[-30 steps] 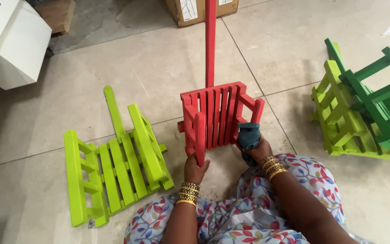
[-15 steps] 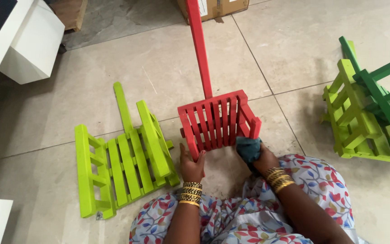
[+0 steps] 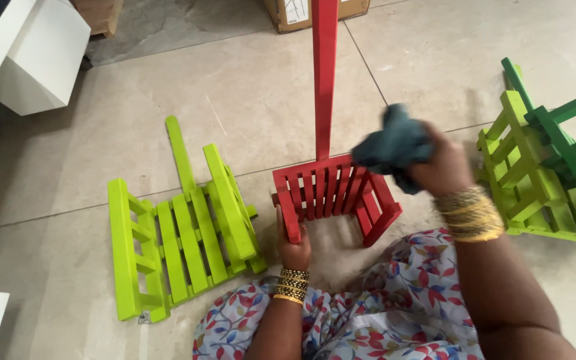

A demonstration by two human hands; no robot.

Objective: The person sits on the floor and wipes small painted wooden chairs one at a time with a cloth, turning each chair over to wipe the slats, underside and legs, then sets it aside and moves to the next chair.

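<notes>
A red slatted wooden rack (image 3: pixel 331 193) with a long red post rising from it stands on the tiled floor in front of me. My left hand (image 3: pixel 293 248) grips its near left corner leg. My right hand (image 3: pixel 441 167) is raised above the rack's right side and is closed on a dark teal cloth (image 3: pixel 393 145), which hangs bunched in the air, apart from the wood.
A lime green slatted rack (image 3: pixel 178 230) lies flat on the floor to the left. Lime and dark green racks (image 3: pixel 551 167) are stacked at the right. White furniture (image 3: pixel 31 53) sits at the upper left, a cardboard box (image 3: pixel 298 12) at the top. My floral-clothed lap is below.
My right hand has lifted the teal cloth from the rack's near right corner up into the air. The left hand keeps its hold on the rack, which has tipped slightly.
</notes>
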